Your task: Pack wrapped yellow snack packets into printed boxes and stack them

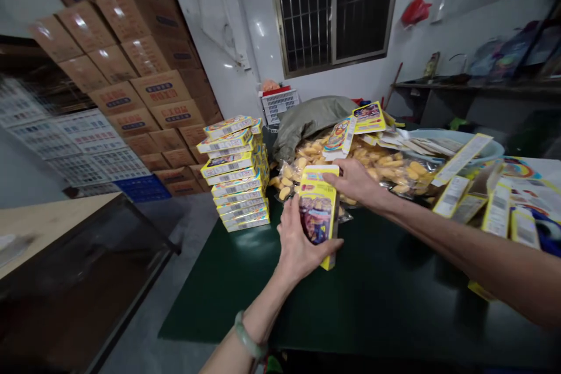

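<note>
A yellow printed box (316, 210) is held tilted above the green table (245, 286). My left hand (300, 239) is wrapped round its lower part, fingers on the left side and thumb on the right. My right hand (353, 181) is closed at the top right corner of the same box, its fingertips on the upper edge. A stack of similar yellow boxes (241, 187) stands left of my hands. Behind them lie bagged yellow-orange pieces (385, 169), with opened boxes (370, 117) on top.
Flattened and open cartons (456, 196) lie at the right, by a light-blue basin (493, 149). A grey-green sack (313, 117) sits behind the bags. Brown cartons (162, 87) are piled at the left, and a wooden table (56, 216) stands at far left.
</note>
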Tool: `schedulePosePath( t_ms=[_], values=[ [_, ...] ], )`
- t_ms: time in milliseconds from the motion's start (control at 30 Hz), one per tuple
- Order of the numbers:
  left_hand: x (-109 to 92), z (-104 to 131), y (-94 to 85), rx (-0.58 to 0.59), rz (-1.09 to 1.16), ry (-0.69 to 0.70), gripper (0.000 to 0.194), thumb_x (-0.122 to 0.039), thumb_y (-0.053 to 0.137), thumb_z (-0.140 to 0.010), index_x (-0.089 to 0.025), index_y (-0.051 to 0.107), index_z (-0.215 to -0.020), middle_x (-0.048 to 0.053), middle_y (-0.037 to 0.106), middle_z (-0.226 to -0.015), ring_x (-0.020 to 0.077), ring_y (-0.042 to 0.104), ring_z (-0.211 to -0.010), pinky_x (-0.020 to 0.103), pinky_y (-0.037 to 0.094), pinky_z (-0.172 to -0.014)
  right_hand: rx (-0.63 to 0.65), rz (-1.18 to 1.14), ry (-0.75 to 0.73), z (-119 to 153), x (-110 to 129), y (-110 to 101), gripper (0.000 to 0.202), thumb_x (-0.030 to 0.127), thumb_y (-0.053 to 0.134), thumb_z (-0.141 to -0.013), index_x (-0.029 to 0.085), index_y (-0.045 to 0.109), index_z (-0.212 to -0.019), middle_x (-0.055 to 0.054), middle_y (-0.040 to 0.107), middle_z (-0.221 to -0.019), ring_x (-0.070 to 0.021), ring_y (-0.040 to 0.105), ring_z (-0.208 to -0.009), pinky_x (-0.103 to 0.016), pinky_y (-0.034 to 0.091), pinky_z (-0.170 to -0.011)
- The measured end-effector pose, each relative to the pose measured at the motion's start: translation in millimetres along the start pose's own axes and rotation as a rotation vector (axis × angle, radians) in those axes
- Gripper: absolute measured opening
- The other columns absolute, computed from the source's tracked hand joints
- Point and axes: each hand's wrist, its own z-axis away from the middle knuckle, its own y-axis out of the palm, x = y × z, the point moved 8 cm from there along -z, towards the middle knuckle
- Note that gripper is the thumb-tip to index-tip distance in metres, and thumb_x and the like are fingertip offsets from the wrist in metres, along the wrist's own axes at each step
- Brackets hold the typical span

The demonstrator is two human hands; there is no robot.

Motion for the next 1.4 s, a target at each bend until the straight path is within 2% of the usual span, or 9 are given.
schedulePosePath(
  t_ms=[133,333,467,567,700,800,933,1167,1400],
  values=[
    [11,3,-6.9,0.070,0.129,-0.078,0.110,-0.040,0.078,-0.054,-0.019,0.018,-0.144,0.017,0.036,-0.141,0.0343,0.035,-0.129,0.051,0.031,-0.104,0.097,-0.321,0.069,25,27,36,0.027,0.037,0.048,-0.079,0.016,0.050,-0.062,0.001,0.048,-0.054,-0.0105,0.043,-0.051,-0.022,0.030,-0.046],
    [55,34,-8.1,0.559,0.784,-0.222,0.085,-0.057,0.071,-0.054,-0.013,0.049,-0.124,0.012,0.063,-0.107,0.0303,0.060,-0.096,0.043,0.048,-0.085,0.462,-0.192,-0.429,69,72,63,0.017,0.032,0.063,-0.073,0.017,0.064,-0.080,-0.004,0.063,-0.084,-0.0174,0.053,-0.082,-0.028,0.038,-0.073],
    [78,46,-41.5,0.238,0.248,-0.257,0.076,-0.052,0.062,-0.070,-0.014,0.041,-0.133,0.017,0.053,-0.128,0.0348,0.050,-0.117,0.049,0.040,-0.096,0.358,0.058,-0.249,76,61,88,0.017,0.029,0.054,-0.082,0.016,0.062,-0.073,-0.004,0.061,-0.072,-0.0163,0.051,-0.070,-0.027,0.033,-0.065],
    [54,55,-58.9,-0.069,-0.321,-0.083,0.090,-0.049,0.067,-0.067,-0.019,0.026,-0.142,0.019,0.033,-0.145,0.0384,0.033,-0.131,0.056,0.030,-0.101,0.298,-0.019,-0.050,71,61,109,0.025,0.035,0.052,-0.084,0.017,0.059,-0.069,-0.001,0.058,-0.063,-0.0128,0.046,-0.059,-0.024,0.026,-0.054],
    [48,62,-43.4,-0.106,-0.701,0.001,0.096,-0.037,0.072,-0.061,-0.018,0.025,-0.142,0.022,0.036,-0.138,0.0408,0.041,-0.120,0.056,0.035,-0.091,0.313,-0.162,-0.049,76,78,129,0.022,0.028,0.050,-0.085,0.017,0.061,-0.069,0.000,0.060,-0.063,-0.0120,0.049,-0.057,-0.023,0.031,-0.051],
    [76,62,-53.9,-0.090,-0.771,-0.098,0.089,-0.031,0.066,-0.064,-0.017,0.025,-0.142,0.019,0.041,-0.130,0.0357,0.046,-0.111,0.048,0.039,-0.084,0.087,-0.240,-0.265,89,85,112,0.022,0.020,0.046,-0.086,0.017,0.063,-0.100,-0.006,0.066,-0.091,-0.0164,0.060,-0.081,-0.026,0.045,-0.072],
    [113,74,-84.3,-0.040,-0.754,-0.252,0.089,-0.036,0.066,-0.063,-0.021,0.026,-0.141,0.015,0.044,-0.125,0.0328,0.047,-0.106,0.045,0.040,-0.083,-0.167,0.041,-0.277,92,37,114,0.037,0.019,0.051,-0.084,0.012,0.055,-0.120,-0.018,0.055,-0.119,-0.0273,0.052,-0.110,-0.039,0.043,-0.091],
    [118,89,-84.5,-0.005,-0.619,-0.238,0.095,-0.035,0.067,-0.062,-0.025,0.018,-0.144,0.012,0.042,-0.129,0.0305,0.045,-0.110,0.044,0.040,-0.086,0.297,0.407,-0.083,32,-53,208,0.070,0.048,0.064,-0.076,0.018,0.043,-0.136,-0.021,0.039,-0.137,-0.0396,0.038,-0.122,-0.050,0.038,-0.092],
    [117,82,-74.1,0.039,-0.546,-0.261,0.093,-0.032,0.067,-0.060,-0.023,0.024,-0.143,0.013,0.041,-0.130,0.0316,0.043,-0.113,0.046,0.037,-0.088,0.328,0.182,0.001,10,-61,197,0.040,0.018,0.053,-0.081,0.012,0.055,-0.120,-0.019,0.062,-0.108,-0.0318,0.054,-0.107,-0.040,0.043,-0.086]
  ],
)
